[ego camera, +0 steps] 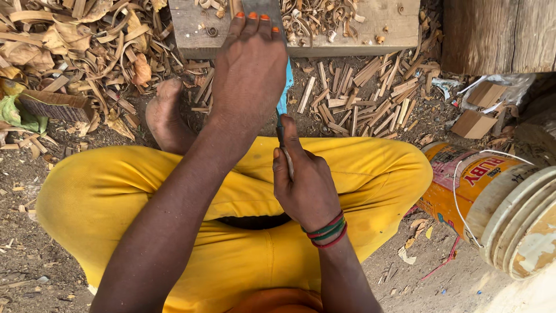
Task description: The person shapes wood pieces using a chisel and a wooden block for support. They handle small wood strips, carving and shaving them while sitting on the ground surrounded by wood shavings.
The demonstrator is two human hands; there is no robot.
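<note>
My left hand reaches forward, its fingers closed over the top of a flat grey wooden strip that stands on a wooden block. Close to my lap, my right hand, with red and green bangles at the wrist, grips the handle of a knife-like tool. The tool's light blue blade points up along the right side of my left hand. Where the blade meets the strip is hidden behind that hand. I sit cross-legged in yellow trousers, one bare foot out to the left.
Wood shavings and curls pile up at the left, and short cut sticks are scattered below the block. A yellow plastic bucket lies on its side at the right. A thick timber stands at the upper right. The ground is bare dirt.
</note>
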